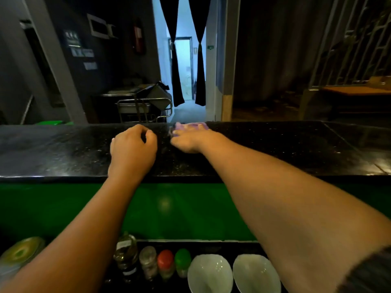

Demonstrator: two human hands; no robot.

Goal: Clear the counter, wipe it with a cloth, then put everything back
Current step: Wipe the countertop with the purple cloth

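right hand (pixel 189 140) flat on cloth (pixel 195 124) (purple, crumpled) | left hand (pixel 132 150) loosely curled, empty | counter (pixel 275 149) black, speckled

Overall level dim. The main source is cool daylight through the doorway (pixel 183 68) beyond the fingers (pixel 137 129), overexposed to pale blue. The black counter (pixel 63 149) under the fingers shows a soft sheen, with brighter glare far to their right. The cloth (pixel 191 125) at the fingers is blurred. Bottles (pixel 148 261) and bowls (pixel 209 271) nearer the camera than the fingers are soft. Straight lines bow toward the frame edges.
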